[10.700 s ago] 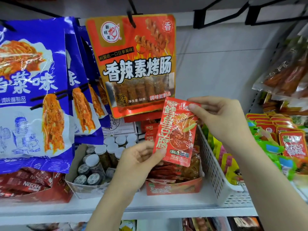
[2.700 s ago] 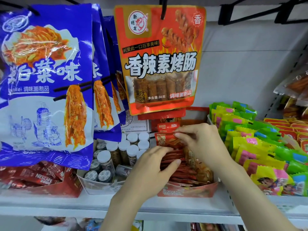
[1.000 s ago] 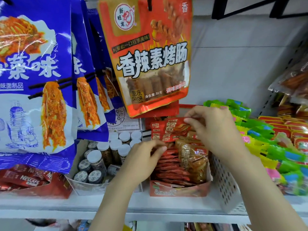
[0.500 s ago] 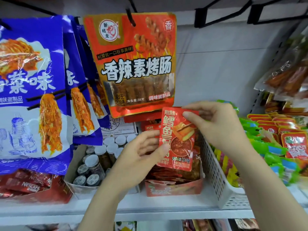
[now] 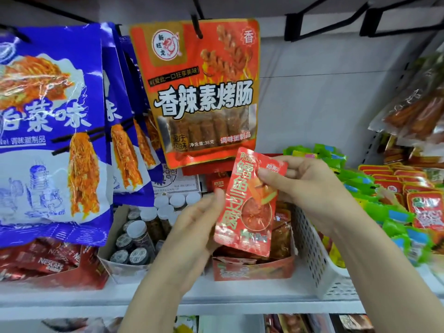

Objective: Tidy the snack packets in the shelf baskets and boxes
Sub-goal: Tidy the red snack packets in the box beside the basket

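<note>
Both hands gripped one red packet (image 5: 247, 207) above the red box (image 5: 254, 269) — right hand (image 5: 310, 188) pinching its top, left hand (image 5: 197, 227) holding its left edge.

A shop is shown — a snack aisle. Identical blue bags (image 5: 48, 131) and an orange sausage-snack pack (image 5: 201, 92) are hung in rows from black display hooks (image 5: 195, 20) above a white shelf (image 5: 216, 294). Small red packets are stocked in an open red display carton (image 5: 252, 267), capped jars (image 5: 144, 231) in another box, and green and yellow packets (image 5: 355, 179) are massed in a white perforated basket (image 5: 312, 255) — goods set out for sale.
</note>
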